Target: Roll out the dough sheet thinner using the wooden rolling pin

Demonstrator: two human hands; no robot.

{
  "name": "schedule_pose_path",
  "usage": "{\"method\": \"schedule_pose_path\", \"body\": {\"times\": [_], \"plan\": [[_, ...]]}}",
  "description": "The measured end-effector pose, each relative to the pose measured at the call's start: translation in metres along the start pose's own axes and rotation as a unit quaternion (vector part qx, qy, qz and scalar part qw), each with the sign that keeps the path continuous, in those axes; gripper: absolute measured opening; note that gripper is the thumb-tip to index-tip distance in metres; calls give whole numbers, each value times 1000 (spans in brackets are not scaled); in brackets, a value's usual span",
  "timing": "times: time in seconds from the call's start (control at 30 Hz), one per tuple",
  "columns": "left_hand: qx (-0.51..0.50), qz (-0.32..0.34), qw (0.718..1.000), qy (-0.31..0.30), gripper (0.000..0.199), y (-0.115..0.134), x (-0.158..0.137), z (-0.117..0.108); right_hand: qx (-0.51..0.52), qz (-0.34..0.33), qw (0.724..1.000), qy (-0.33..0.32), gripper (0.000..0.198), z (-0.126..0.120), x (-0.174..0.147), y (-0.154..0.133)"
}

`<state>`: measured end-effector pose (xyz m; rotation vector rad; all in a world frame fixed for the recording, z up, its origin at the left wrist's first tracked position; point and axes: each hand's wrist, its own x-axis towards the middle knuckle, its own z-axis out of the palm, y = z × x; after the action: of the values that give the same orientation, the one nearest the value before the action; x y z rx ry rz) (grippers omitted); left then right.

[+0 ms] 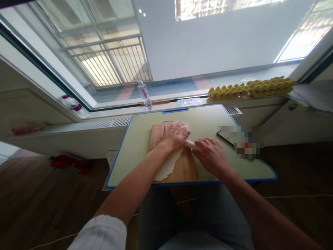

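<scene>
A flattened sheet of pale dough (166, 166) with an uneven edge lies on a wooden cutting board (188, 166). My left hand (177, 134) presses down on the dough's far part, its fingers stretched out. Close by, my right hand (212, 154) is closed around the near right end of a pale rolling pin (191, 144). The pin slants up and left, and its far part is hidden at my left hand. I cannot tell whether dough is wrapped around it there.
The board rests on a small green table (130, 156) with a blue rim. On its right is a dark-edged flat object (226, 137), partly pixelated. Along the windowsill stand a clear bottle (145, 96), a tablet-like blister or card (189, 102) and yellow egg-carton-like trays (249, 88).
</scene>
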<state>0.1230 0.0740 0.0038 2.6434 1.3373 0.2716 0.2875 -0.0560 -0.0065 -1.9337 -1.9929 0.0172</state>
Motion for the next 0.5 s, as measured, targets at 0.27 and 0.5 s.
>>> {"method": "schedule_pose_path", "body": {"times": [0.27, 0.5], "plan": [[-12, -31, 993, 113, 30, -36, -138, -26, 37, -141, 989, 1, 27, -9, 6, -19], [8, -154, 973, 170, 26, -29, -182, -12, 65, -184, 979, -58, 30, 7, 34, -45]]}}
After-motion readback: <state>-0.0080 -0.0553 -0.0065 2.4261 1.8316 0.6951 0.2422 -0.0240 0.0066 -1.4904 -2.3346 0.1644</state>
